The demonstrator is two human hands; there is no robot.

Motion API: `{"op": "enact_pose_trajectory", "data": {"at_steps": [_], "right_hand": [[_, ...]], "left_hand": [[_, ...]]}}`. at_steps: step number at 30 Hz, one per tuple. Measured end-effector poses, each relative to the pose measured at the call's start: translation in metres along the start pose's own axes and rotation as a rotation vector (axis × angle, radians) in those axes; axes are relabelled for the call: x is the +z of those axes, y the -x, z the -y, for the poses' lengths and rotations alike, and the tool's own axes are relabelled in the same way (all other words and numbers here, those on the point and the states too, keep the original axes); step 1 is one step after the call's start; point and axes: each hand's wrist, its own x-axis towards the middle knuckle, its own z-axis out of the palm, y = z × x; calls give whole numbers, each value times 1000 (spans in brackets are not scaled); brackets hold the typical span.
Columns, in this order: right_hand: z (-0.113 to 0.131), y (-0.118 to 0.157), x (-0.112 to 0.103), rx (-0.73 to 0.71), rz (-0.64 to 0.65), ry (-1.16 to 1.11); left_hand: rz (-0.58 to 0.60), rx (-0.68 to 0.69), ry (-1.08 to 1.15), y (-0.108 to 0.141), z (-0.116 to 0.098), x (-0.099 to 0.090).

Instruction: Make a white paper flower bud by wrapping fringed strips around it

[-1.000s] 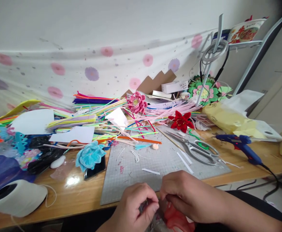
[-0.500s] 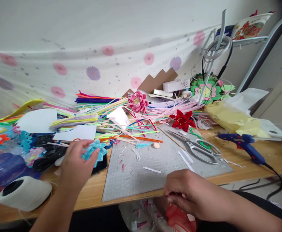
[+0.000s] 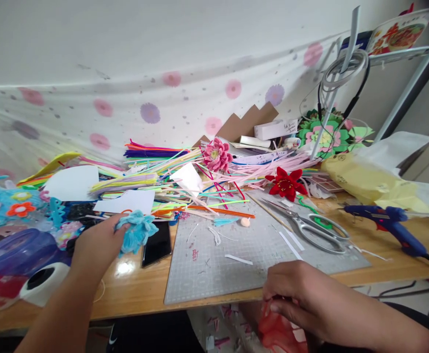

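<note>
Between the fingers of my left hand [image 3: 99, 242] is a light blue fuzzy flower [image 3: 137, 233], raised above the left side of the table. A black phone [image 3: 157, 243] lies just right of it. My right hand [image 3: 291, 294], at the table's front edge, is closed on a sheer red bag [image 3: 280, 328] that hangs below the edge; what is inside cannot be made out. In front of that hand is a grey cutting mat [image 3: 207, 269] with white paper strips [image 3: 238, 259] and large scissors [image 3: 310, 228] on it.
Bundles of pipe cleaners [image 3: 155, 153] cover the back of the table, with a pink flower [image 3: 216, 154] and a red flower [image 3: 286, 184]. A blue glue gun [image 3: 387, 220] lies at right. A purple bowl [image 3: 19, 250] and white thread spool [image 3: 47, 284] stand at left.
My left hand has moved left with the blue flower, which is turned more into sight, uncovering the phone. The view has shifted slightly. My right hand keeps hold of the red bag.
</note>
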Motion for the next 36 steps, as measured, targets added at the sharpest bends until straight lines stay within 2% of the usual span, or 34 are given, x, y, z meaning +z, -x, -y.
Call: {"op": "enact_pose_trajectory", "data": {"at_steps": [3, 7, 9, 11, 12, 13, 14, 18, 21, 23, 26, 29, 32, 36], "right_hand": [[1, -2, -1, -13, 14, 20], [3, -3, -1, -23, 31, 39], [4, -4, -2, -15, 39, 30], [3, -4, -2, -8, 45, 24], [3, -4, -2, -6, 46, 24], [3, -4, -2, -7, 47, 24], [2, -4, -1, -7, 48, 27], [2, -5, 0, -18, 50, 36], [4, -7, 0, -24, 54, 37], [5, -7, -2, -13, 52, 37], [5, -4, -8, 25, 62, 24], [2, 0, -13, 72, 88, 13], [-1, 2, -16, 88, 116, 11], [-3, 1, -19, 59, 104, 20]], "left_hand": [[6, 30, -5, 1, 12, -4], [106, 106, 11, 3, 23, -3], [151, 132, 16, 5, 25, -3], [143, 196, 21, 10, 18, -5], [135, 229, 22, 13, 10, -7], [81, 350, 46, 16, -2, -9], [67, 416, 74, 19, -17, -11], [47, 750, 305, 21, -100, -10], [67, 830, 289, 5, -154, 7], [74, 838, 279, -10, -176, 24], [82, 831, 292, -29, -189, 46], [93, 822, 346, -39, -189, 55], [94, 803, 444, -39, -184, 46], [93, 749, 591, -31, -176, 12]]}}
